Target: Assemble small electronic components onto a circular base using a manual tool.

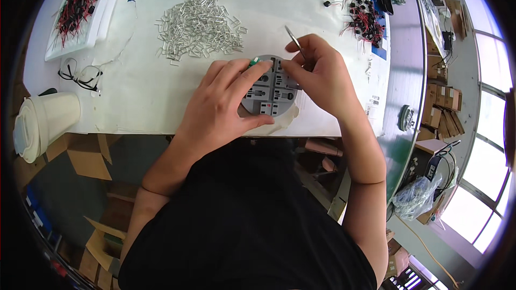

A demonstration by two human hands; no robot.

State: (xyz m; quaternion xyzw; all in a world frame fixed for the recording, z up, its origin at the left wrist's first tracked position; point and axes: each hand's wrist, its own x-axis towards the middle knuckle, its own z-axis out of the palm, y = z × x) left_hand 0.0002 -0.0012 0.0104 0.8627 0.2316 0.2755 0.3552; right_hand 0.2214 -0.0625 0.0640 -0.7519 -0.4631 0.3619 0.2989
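A round grey fixture (pixel 248 106) with rows of small slotted blocks lies near the table's front edge. My left hand (pixel 219 102) curls round its left side, with the fingers on the far part and the thumb at the near rim. Beside the left index finger shows a small green piece (pixel 254 62). My right hand (pixel 322 72) is closed on a slim silvery metal tool (pixel 292 36), one end of which sticks out up and to the left. The right thumb and fingertips meet at the fixture's far right part; what lies between them is hidden.
A heap of small U-shaped metal wires (pixel 199 24) lies behind the left hand. Glasses (pixel 80 77) and a white lidded bin (pixel 54 115) are at the left. A white tray (pixel 99 21) holds black parts with red wires; more such wired parts (pixel 365 21) lie far right.
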